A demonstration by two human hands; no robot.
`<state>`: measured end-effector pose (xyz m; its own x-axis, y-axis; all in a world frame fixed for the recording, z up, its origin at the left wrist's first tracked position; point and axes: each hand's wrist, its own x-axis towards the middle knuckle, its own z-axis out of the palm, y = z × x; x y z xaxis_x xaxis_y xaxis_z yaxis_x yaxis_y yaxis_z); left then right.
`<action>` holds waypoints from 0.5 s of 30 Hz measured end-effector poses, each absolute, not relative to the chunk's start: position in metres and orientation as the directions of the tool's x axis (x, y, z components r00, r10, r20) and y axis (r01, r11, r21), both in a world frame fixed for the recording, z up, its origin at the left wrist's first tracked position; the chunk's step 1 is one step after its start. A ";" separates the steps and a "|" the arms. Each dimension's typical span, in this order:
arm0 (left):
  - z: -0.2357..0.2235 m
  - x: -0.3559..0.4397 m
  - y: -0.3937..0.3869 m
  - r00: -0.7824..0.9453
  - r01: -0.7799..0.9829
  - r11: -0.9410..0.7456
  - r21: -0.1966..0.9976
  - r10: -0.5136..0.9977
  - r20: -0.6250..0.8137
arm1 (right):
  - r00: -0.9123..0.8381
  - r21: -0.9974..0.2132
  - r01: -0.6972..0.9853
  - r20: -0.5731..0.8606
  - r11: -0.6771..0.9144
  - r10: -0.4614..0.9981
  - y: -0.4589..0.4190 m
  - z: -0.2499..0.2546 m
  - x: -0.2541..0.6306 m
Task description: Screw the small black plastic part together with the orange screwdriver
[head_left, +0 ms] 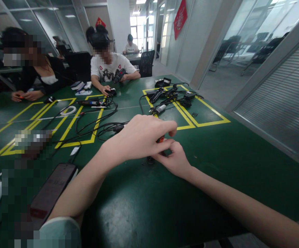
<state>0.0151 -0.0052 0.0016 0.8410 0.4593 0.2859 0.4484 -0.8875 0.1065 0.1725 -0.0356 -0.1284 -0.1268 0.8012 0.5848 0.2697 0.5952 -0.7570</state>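
Resting a phone at near left, probably for easy reach, and pinching a small orange piece over the middle of the worktop with the left hand while bracing with the right hand, likely for steadiness, with the right grip too hidden to tell. Showing dark cables farther off among yellow outlines, perhaps for sorting. Counting, near to far, one phone, two hands, one orange piece and two people sitting across.
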 end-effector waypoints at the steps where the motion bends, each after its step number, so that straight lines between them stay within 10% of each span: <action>1: 0.001 0.015 -0.005 0.834 0.457 -0.881 0.120 0.471 0.286 | -0.103 -0.779 0.250 0.569 0.575 0.816 -0.036 -0.125 0.171; 8: 0.007 0.006 -0.007 0.807 0.400 -0.865 0.302 0.489 0.332 | -0.074 -0.883 0.173 0.431 0.437 0.899 -0.034 -0.107 0.168; 15: -0.020 -0.008 0.030 0.583 0.191 -0.612 0.768 0.700 0.412 | -0.314 -0.920 0.142 0.308 0.366 0.898 -0.030 -0.098 0.174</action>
<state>-0.0084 0.0304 -0.0202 0.5830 0.7001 0.4124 0.1912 -0.6115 0.7678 0.1741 -0.0298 -0.0982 -0.3144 0.8978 0.3084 0.1420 0.3657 -0.9198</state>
